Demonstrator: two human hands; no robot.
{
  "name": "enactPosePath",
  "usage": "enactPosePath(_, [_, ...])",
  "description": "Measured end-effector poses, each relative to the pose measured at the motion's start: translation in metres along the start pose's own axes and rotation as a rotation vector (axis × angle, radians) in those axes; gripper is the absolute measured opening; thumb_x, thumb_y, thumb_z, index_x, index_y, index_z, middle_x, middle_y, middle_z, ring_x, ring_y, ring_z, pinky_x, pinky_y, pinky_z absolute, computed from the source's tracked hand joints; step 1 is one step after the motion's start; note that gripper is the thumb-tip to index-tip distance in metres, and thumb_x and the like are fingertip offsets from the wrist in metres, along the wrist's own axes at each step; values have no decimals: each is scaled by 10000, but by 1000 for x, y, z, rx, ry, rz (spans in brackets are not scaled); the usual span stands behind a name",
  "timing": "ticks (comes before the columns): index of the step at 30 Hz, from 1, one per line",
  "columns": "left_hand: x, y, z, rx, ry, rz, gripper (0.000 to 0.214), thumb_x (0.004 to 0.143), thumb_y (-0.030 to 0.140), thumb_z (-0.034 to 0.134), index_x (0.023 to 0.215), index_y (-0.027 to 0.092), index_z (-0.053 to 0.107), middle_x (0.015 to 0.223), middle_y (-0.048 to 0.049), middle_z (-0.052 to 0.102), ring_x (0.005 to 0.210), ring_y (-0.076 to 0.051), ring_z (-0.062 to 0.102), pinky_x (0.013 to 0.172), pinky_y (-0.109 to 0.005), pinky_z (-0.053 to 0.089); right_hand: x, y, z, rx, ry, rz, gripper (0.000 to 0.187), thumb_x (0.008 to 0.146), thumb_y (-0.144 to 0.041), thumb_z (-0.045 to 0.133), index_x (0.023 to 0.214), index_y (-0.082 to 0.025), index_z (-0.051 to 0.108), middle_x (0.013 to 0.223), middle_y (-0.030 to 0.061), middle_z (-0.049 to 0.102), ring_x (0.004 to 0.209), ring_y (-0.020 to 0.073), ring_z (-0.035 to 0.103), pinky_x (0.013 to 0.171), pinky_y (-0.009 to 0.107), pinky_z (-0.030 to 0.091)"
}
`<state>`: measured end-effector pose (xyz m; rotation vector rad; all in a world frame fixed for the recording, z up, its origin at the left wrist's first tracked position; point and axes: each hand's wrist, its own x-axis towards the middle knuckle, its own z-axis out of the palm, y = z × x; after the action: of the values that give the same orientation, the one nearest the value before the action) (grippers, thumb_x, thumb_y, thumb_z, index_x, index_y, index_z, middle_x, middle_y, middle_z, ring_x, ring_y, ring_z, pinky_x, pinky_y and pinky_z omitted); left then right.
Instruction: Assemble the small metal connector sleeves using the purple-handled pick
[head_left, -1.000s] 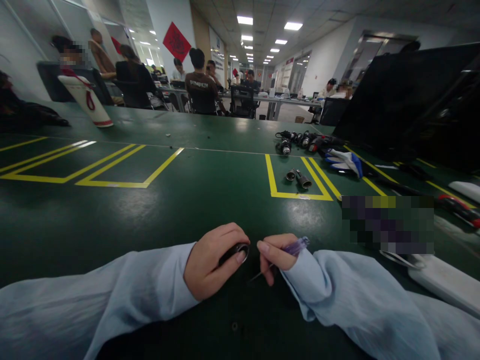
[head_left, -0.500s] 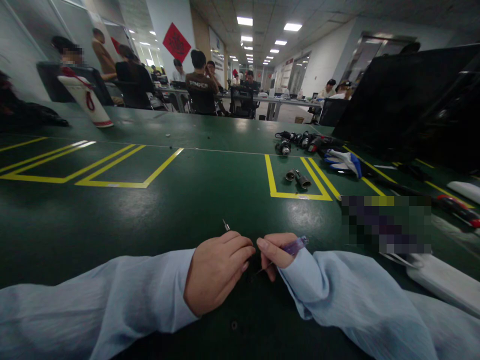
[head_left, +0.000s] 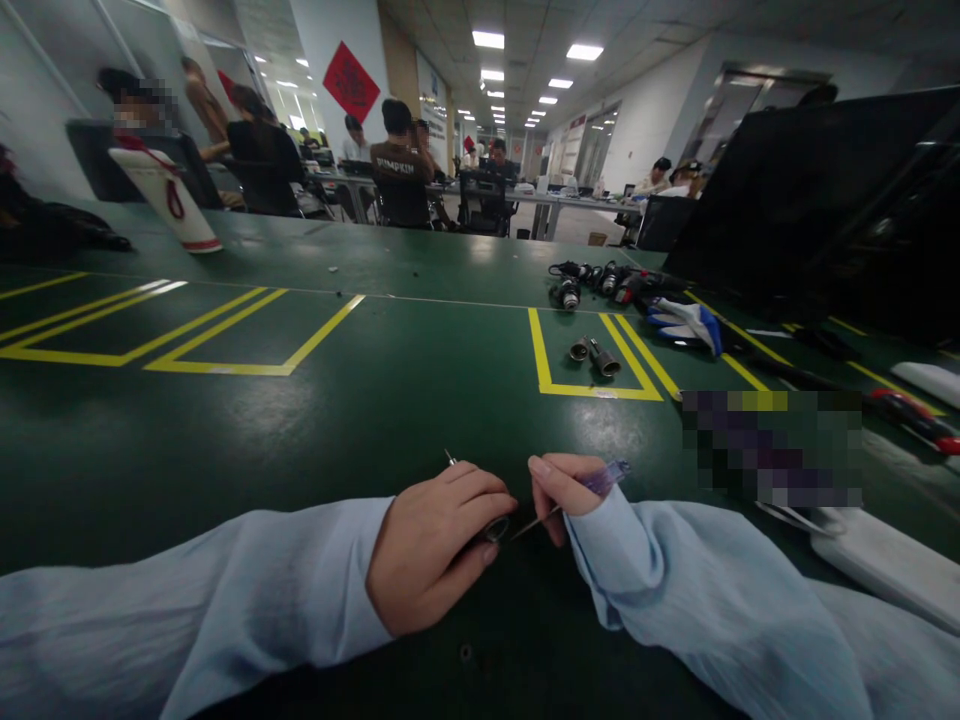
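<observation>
My left hand (head_left: 442,545) is closed around a round metal part (head_left: 496,528), mostly hidden in the fingers; its dark, ring-shaped end faces right. A thin metal tip (head_left: 450,457) sticks out beyond the knuckles, and I cannot make out whether it belongs to the same part. Pinched in my right hand (head_left: 559,490) is a small screwdriver with a translucent purple handle (head_left: 609,477). Its thin shaft (head_left: 536,522) slants down left, the tip just short of the round part. On the table below lies a small dark ring (head_left: 466,653).
Two metal fittings (head_left: 604,360) lie inside a yellow-taped square. Behind them are several black cylindrical parts (head_left: 570,293) and a blue and white glove (head_left: 686,325). A red-black tool (head_left: 915,420) is at right, a white cup (head_left: 169,200) at back left. People sit beyond the green table (head_left: 420,400).
My right hand has moved slightly up and right, drawing the screwdriver away from the left hand. The round part's ring end now shows in my left hand.
</observation>
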<state>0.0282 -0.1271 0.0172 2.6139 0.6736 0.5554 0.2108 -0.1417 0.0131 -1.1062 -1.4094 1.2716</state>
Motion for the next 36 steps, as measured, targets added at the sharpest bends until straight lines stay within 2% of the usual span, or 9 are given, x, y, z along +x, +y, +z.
enactPosePath(4, [0, 0, -1, -16, 68, 32, 330, 792, 134, 386, 1107, 127, 484, 1051, -121, 559, 925, -209, 505, 805, -376, 445, -2, 1, 1, -4, -77, -2, 437, 843, -404, 449, 482, -159, 483, 373, -47, 416, 336, 55, 385, 356, 185, 278])
enactPosePath(9, [1, 1, -1, 54, 57, -10, 308, 754, 120, 409, 1032, 138, 540, 1072, -116, 553, 935, -225, 488, 797, -391, 435, -2, 6, 4, -59, -160, -64, 441, 851, -409, 432, 499, -152, 497, 376, -43, 439, 338, 52, 407, 362, 174, 297])
enactPosePath(13, [1, 5, -4, 199, 53, -96, 288, 720, 175, 460, 978, 169, 589, 1025, -113, 536, 894, -247, 481, 709, -382, 431, -5, 1, 5, -136, -128, -100, 429, 862, -345, 445, 485, -145, 484, 391, -46, 430, 370, 44, 413, 404, 169, 317])
enactPosePath(16, [1, 8, -5, 242, 28, -171, 314, 748, 178, 433, 1025, 194, 579, 931, -92, 546, 788, -219, 503, 638, -350, 430, -6, -4, 5, -118, -95, -32, 422, 862, -338, 450, 487, -146, 472, 385, -51, 420, 357, 43, 400, 387, 167, 298])
enactPosePath(19, [1, 8, -3, 211, 2, -214, 323, 789, 160, 380, 1052, 200, 563, 926, -75, 561, 739, -190, 530, 642, -336, 447, -3, -4, 4, -64, -75, 59, 420, 858, -375, 443, 505, -150, 483, 369, -54, 421, 334, 48, 388, 367, 170, 285])
enactPosePath(23, [0, 6, -3, 179, 68, -222, 330, 820, 161, 359, 1072, 184, 571, 979, -78, 575, 788, -186, 560, 671, -322, 466, 2, -2, 4, -53, -11, 135, 436, 831, -415, 456, 483, -153, 488, 336, -52, 418, 309, 54, 380, 352, 173, 281])
enactPosePath(26, [1, 5, -5, 67, 143, -212, 327, 818, 136, 377, 1067, 174, 584, 981, -74, 581, 822, -171, 570, 698, -302, 482, 3, -2, 4, -57, 6, 163, 445, 821, -431, 456, 475, -154, 488, 328, -50, 416, 302, 54, 373, 345, 171, 277])
enactPosePath(30, [5, 8, -6, -202, 233, -209, 309, 779, 92, 448, 1030, 167, 611, 983, -73, 585, 875, -162, 572, 749, -280, 507, 2, 0, 3, -51, -46, 136, 438, 832, -431, 450, 501, -149, 496, 346, -49, 426, 319, 52, 384, 357, 166, 288])
enactPosePath(36, [7, 11, -1, -568, 288, -313, 292, 794, 111, 446, 1032, 125, 615, 1021, -110, 536, 835, -155, 594, 620, -217, 556, 1, 0, 2, 23, -6, 88, 438, 819, -423, 464, 475, -151, 479, 323, -57, 397, 287, 44, 347, 318, 164, 232])
